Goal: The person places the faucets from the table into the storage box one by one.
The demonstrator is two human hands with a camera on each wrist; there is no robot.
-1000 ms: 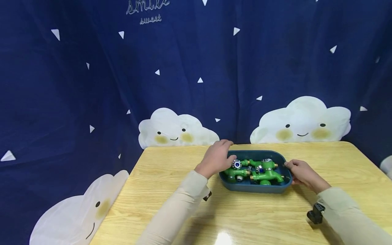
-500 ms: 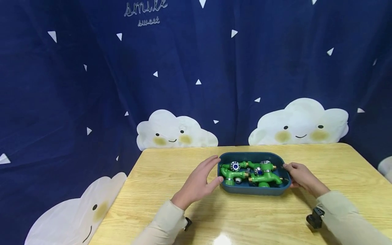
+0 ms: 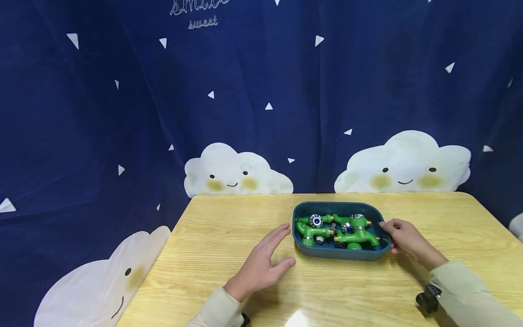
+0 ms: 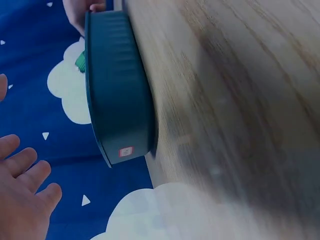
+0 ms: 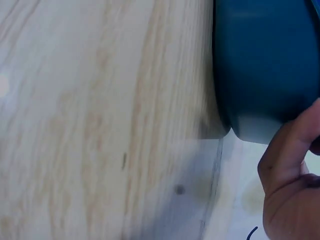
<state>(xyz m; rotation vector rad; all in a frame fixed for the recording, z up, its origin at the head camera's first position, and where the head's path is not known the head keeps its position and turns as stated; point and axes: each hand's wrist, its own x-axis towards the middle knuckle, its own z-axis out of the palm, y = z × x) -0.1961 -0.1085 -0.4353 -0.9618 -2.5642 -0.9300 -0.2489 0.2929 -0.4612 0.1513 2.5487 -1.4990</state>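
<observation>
Green plastic taps (image 3: 337, 229) with brass threads and chrome knobs are the work in hand, but start with what carries them. Your light wooden table (image 3: 229, 236) stands against a dark blue cloth backdrop (image 3: 122, 91) printed with smiling white clouds and small triangles. On the far middle of the tabletop sits a dark blue oval plastic tray (image 3: 341, 253), flat on the wood; the left wrist view shows its ribbed side wall (image 4: 117, 100) with a small sticker near the end. The taps lie piled inside it, crossing one another.

Your right hand (image 3: 404, 238) is at the tray's right end, fingers curled against the rim and gripping it; the right wrist view shows a finger (image 5: 287, 150) against the tray's wall (image 5: 265, 65). Your left hand (image 3: 261, 265) hovers over the table just left of the tray, not touching it, fingers straight and slightly spread, holding nothing.
</observation>
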